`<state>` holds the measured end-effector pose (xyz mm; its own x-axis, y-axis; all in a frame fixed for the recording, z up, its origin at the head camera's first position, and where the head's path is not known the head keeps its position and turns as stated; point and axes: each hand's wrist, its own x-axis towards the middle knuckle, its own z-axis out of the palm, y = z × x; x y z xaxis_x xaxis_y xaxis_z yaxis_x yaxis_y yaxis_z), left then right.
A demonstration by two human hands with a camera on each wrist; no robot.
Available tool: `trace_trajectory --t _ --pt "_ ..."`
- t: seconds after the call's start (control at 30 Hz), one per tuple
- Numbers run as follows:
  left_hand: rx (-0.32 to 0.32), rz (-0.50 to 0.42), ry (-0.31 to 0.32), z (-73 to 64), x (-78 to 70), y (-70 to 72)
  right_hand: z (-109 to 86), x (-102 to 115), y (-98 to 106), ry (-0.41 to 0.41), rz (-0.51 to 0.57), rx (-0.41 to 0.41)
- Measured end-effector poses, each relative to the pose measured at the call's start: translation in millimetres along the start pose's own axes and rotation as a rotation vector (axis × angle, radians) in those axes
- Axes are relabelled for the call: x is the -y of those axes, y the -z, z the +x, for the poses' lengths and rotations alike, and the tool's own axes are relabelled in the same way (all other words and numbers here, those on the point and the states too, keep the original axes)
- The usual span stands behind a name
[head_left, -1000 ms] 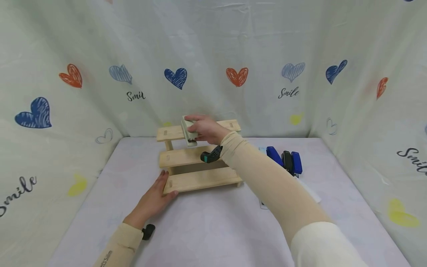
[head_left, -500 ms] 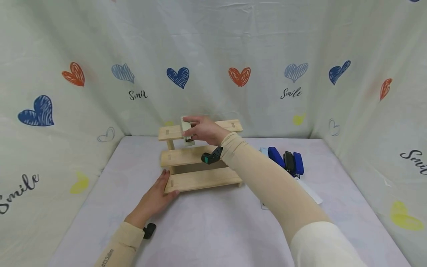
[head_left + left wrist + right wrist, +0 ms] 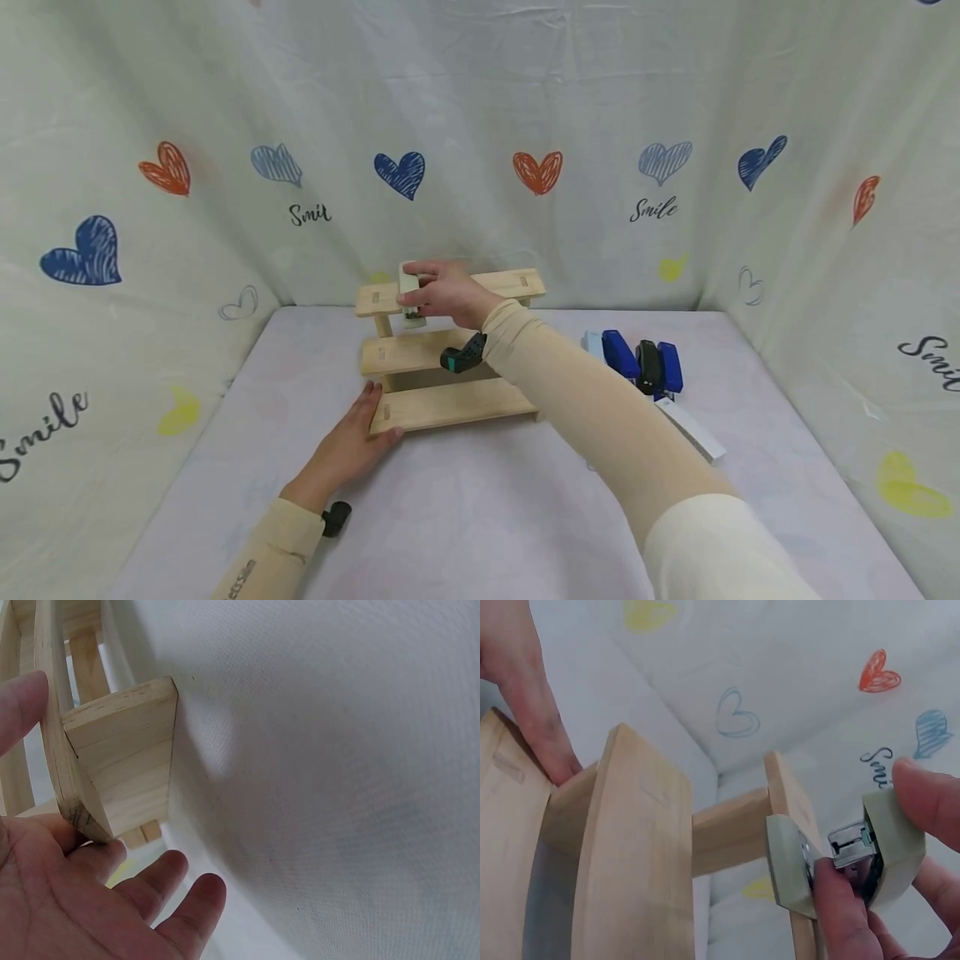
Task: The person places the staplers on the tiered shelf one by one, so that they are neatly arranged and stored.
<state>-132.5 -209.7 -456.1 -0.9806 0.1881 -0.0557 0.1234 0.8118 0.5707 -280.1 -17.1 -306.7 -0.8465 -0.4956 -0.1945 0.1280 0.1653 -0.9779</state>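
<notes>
From the head view, blue staplers [image 3: 620,353] lie unshelved on the desk [image 3: 465,517], right of the right hand [image 3: 450,293]; left wrist, the left hand [image 3: 71,900] grips the wooden rack [image 3: 131,761]; right wrist, the right hand pinches the green stapler [image 3: 898,851], unreleased, at the top tier [image 3: 781,784].

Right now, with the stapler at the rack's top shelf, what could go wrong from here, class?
The pale green stapler juts past the front edge of the top shelf, so it might tip if the right hand releases it.
In the right wrist view, a finger sits between its two halves and could get pinched.
The left hand holds one end of the bottom shelf; if it loosened, a bump might shift the wooden rack.
</notes>
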Motion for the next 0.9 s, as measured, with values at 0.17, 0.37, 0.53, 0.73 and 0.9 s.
trace_trajectory --t 0.17,0.37,0.53,0.73,0.9 --pt "-0.002 -0.009 0.003 0.0 2.2 -2.2 4.0 -1.1 -11.5 0.017 0.006 -0.010" --pt "0.003 -0.002 0.009 0.9 4.5 -2.5 5.1 1.1 -18.8 0.026 -0.053 -0.033" --pt "0.001 -0.006 0.005 1.2 4.4 -2.1 7.1 0.3 -20.0 0.044 -0.057 -0.034" --pt "0.000 -0.010 0.007 0.7 4.1 -1.7 4.7 -0.4 -19.3 0.049 -0.041 -0.029" --pt "-0.005 -0.009 0.000 0.3 4.0 -1.5 -0.8 1.5 -17.1 0.044 -0.055 -0.044"
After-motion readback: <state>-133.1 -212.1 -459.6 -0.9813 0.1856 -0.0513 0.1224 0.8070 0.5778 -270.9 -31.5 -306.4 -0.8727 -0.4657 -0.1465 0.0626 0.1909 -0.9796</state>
